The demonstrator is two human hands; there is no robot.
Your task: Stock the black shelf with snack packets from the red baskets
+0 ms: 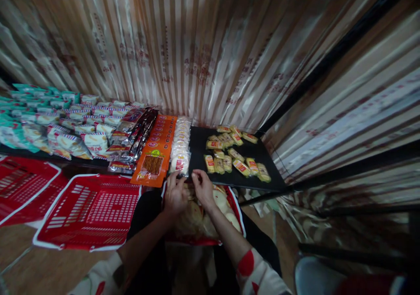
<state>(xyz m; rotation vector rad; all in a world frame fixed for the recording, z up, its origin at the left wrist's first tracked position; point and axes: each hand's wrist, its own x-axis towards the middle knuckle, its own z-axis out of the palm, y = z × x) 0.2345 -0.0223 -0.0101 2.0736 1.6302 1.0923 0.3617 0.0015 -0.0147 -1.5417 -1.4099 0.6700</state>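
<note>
My left hand (175, 194) is at the shelf's front edge, its fingertips at the lower end of the nearest white packet (180, 161) in a row of clear-wrapped white packets. Its fingers are bent and close together. Just to the right, my right hand (202, 191) has thumb and fingers pinched together. Whatever is between the fingertips of either hand is too small and dark to make out. Beneath both hands, a red basket (242, 225) with a white rim rests between my legs. It holds pale, round wrapped items (226, 207), partly hidden by my forearms.
Small yellow packets (241, 167) lie scattered on the black shelf (223, 181). Left of the white row are orange packs (152, 155), dark red packs (131, 137) and white-and-teal bags (65, 133). Red baskets (98, 207) stand at left. Black frame bars (315, 181) run along the right.
</note>
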